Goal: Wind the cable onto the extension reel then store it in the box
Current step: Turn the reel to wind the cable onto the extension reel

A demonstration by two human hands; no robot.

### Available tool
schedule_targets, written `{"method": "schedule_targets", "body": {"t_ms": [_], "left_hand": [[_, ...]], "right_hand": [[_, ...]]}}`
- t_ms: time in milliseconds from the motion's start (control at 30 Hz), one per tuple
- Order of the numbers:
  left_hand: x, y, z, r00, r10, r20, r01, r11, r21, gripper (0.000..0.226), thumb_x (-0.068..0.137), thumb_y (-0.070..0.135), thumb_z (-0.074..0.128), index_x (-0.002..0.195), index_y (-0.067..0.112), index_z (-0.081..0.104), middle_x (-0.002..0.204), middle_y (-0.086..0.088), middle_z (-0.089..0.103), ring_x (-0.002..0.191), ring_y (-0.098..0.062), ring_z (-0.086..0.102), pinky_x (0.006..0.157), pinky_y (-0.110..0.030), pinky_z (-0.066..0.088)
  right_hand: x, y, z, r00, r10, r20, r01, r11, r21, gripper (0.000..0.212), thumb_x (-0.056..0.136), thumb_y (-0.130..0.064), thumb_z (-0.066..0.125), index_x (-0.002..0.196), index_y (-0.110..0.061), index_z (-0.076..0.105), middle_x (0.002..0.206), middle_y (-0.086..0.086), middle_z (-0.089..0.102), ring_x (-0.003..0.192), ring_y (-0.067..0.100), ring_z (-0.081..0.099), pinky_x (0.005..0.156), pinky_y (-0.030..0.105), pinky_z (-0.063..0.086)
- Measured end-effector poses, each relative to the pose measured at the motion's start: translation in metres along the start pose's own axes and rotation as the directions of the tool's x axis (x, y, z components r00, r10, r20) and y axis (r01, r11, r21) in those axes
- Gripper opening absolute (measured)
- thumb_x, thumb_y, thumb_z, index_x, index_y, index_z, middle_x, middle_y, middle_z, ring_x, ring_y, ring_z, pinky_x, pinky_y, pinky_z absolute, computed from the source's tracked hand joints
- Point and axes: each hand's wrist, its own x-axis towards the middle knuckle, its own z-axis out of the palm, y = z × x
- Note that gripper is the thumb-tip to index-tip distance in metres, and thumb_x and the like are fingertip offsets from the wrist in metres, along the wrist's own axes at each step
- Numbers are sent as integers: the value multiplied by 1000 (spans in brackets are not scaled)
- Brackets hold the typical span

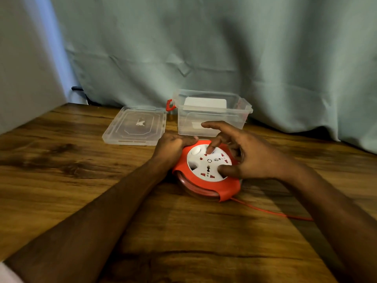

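While I watch from the head camera, the biggest thing I see is the pale blue-green curtain (204,48) hanging across the whole back of the scene. Below it runs the wooden table (61,180), dark-grained, filling the lower half of my view. On its far side stands the clear plastic box (212,113), open at the top, with a red latch (169,105) on its left end. Just beside it on the left lies the clear lid (134,125), flat on the table and apart from the box.

Nearer to me, in front of the box, the extension reel (206,172) lies flat, red-rimmed with a white socket face turned up. My left hand (173,146) grips the reel's far left rim, fingers curled over the edge. My right hand (248,158) is spread over the socket face: one fingertip presses down near the top of the white disc, the thumb rests on its right side, and the index finger points out toward the box. A thin red cable (271,211) trails from the reel's near right edge across the table toward my right forearm.
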Motion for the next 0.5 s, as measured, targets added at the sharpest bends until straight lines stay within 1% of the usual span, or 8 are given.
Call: {"method": "schedule_targets", "body": {"t_ms": [67, 100, 133, 200, 233, 300, 400, 500], "left_hand": [[0, 0, 0, 1000, 0, -3, 0, 1000, 0, 18, 88, 27, 74, 91, 11, 81, 85, -9, 81, 80, -30, 78, 86, -52, 62], [-1, 0, 0, 1000, 1, -4, -1, 1000, -1, 18, 88, 27, 74, 90, 10, 81, 85, -9, 81, 80, -31, 78, 86, -53, 62], [-1, 0, 0, 1000, 3, -5, -3, 1000, -3, 18, 88, 26, 74, 89, 10, 81, 85, -10, 80, 80, -32, 78, 86, -54, 62], [-1, 0, 0, 1000, 3, -5, -3, 1000, -1, 19, 88, 27, 74, 89, 10, 81, 84, -10, 80, 80, -32, 78, 85, -55, 62], [-1, 0, 0, 1000, 1, -7, -1, 1000, 2, 19, 88, 28, 74, 89, 10, 81, 84, -10, 80, 79, -32, 78, 85, -54, 62], [-1, 0, 0, 1000, 0, -11, 0, 1000, 8, 20, 88, 29, 74, 89, 9, 81, 84, -10, 80, 79, -32, 78, 85, -54, 62], [-1, 0, 0, 1000, 2, -4, -2, 1000, 13, 21, 87, 30, 74, 89, 10, 81, 84, -9, 80, 79, -31, 78, 85, -53, 62], [-3, 1, 0, 1000, -12, 8, 12, 1000, -7, 22, 87, 29, 74, 92, 8, 80, 84, -10, 80, 76, -31, 78, 82, -51, 63]], "right_hand": [[1, 3, -1, 1000, 12, 4, -12, 999, 30, 107, 71, -10, 87, 154, -48, 31, 116, -16, 73, 82, -2, 70, 63, 22, 55], [0, 3, -1, 1000, 21, 7, -21, 999, 26, 108, 72, -9, 88, 155, -46, 31, 116, -14, 73, 75, -8, 67, 59, 16, 50], [0, 4, -2, 1000, 26, 12, -26, 1000, -2, 108, 72, -10, 88, 157, -45, 29, 118, -14, 72, 71, -12, 63, 57, 13, 47], [-1, 4, -2, 999, 34, 34, -31, 996, -84, 109, 74, -19, 89, 158, -45, 25, 122, -18, 70, 71, -18, 60, 57, 10, 46], [-1, 4, -2, 999, 37, 40, -33, 995, -99, 108, 74, -23, 89, 158, -45, 25, 123, -19, 70, 75, -19, 61, 60, 10, 47], [-2, 5, -2, 999, 37, 21, -36, 997, -73, 104, 72, -26, 91, 153, -47, 29, 121, -20, 71, 83, -15, 65, 67, 14, 52], [-2, 3, -4, 999, 44, 2, -44, 998, -55, 105, 68, -27, 94, 146, -47, 27, 113, -17, 73, 73, -10, 67, 61, 18, 52], [-2, -4, -2, 998, 62, -6, -62, 992, -111, 102, 66, -37, 93, 141, -49, 25, 105, -14, 72, 74, 2, 69, 61, 27, 58]]}}
